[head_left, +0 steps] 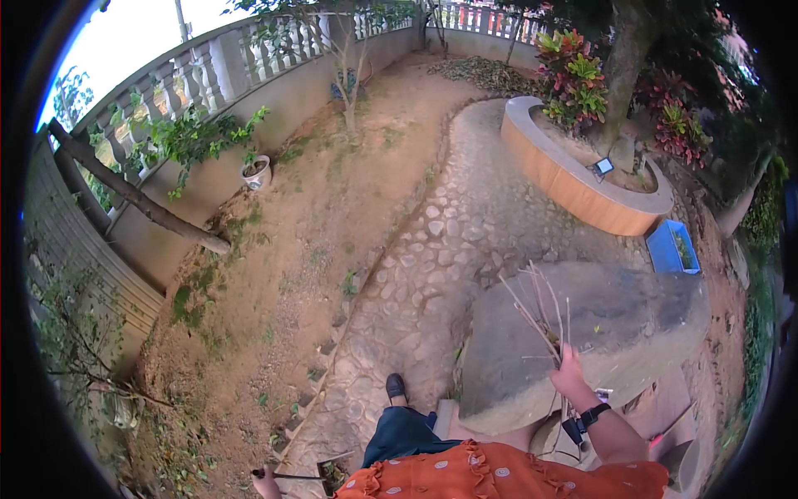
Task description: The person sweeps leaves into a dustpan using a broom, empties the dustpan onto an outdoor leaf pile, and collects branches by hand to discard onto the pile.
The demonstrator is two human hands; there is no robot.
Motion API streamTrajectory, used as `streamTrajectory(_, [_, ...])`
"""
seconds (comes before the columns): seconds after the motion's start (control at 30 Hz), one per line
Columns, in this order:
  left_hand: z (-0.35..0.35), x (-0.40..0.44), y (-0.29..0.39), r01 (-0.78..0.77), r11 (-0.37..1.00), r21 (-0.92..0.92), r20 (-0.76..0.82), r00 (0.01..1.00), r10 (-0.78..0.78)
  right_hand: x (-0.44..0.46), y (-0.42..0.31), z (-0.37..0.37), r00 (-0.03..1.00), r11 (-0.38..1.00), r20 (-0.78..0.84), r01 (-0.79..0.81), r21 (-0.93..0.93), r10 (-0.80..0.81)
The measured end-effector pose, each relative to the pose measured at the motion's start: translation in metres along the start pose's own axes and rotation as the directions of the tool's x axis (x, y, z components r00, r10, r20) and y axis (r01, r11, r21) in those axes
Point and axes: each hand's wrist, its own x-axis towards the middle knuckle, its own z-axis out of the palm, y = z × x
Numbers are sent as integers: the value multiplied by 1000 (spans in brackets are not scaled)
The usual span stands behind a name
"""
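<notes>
My right hand [569, 374] is closed round a bundle of thin dry sticks [540, 312]. Their tips fan out over a large grey stone slab [590, 333], and some stick ends show below the hand. Down at the bottom edge, my left hand [266, 484] is wrapped round a dark thin handle [291, 476]. The handle runs toward a dark-framed object [334, 476] with something green in it, partly hidden by my orange top, so its kind is unclear.
A cobbled path [416, 274] curves away beside bare soil [291, 249]. To the right stand a curved planter wall [573, 187] and a blue box [672, 247]. A leaning trunk [141, 200], a potted plant [257, 173] and a balustrade [224, 71] line the left.
</notes>
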Motion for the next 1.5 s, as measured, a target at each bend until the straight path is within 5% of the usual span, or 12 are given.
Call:
streamTrajectory(0.03, [15,24,17,-135,990,-44,-69,989,132,33,-17,8,1000,1000,1,-3,-2,3])
streamTrajectory(0.13, [55,82,104,-30,990,-134,-202,979,2,124,-50,21,995,991,21,-98,89,96])
streamTrajectory(0.23, [110,142,178,-133,980,-146,-354,932,73,196,-52,40,971,970,1,-237,60,238])
streamTrajectory(0.3, [168,144,316,-27,1000,7,-535,845,27,224,-57,36,947,949,75,-315,7,313])
streamTrajectory(0.43, [276,192,465,-132,980,-151,-453,890,50,310,-32,59,881,885,80,-466,-30,466])
streamTrajectory(0.47, [308,207,497,-17,995,-101,-460,887,-32,338,-19,70,895,896,57,-443,-22,443])
streamTrajectory(0.7, [544,268,672,-222,934,-279,-474,878,68,618,-39,81,898,900,119,-432,61,423])
streamTrajectory(0.9, [764,266,850,-288,915,-280,-424,893,151,890,-79,56,996,988,56,-71,137,64])
streamTrajectory(1.03, [927,262,953,-349,742,-572,-328,927,183,1058,-82,49,996,992,83,6,125,-17])
streamTrajectory(1.2, [1150,268,1091,-192,691,-697,-298,954,-36,1203,-43,41,972,977,132,-202,63,193])
streamTrajectory(1.37, [1354,262,1236,-181,655,-734,-222,975,21,1296,-15,2,793,812,223,-583,5,568])
streamTrajectory(1.5, [1509,279,1330,-49,622,-782,-40,999,29,1376,23,-6,759,774,178,-633,-28,627])
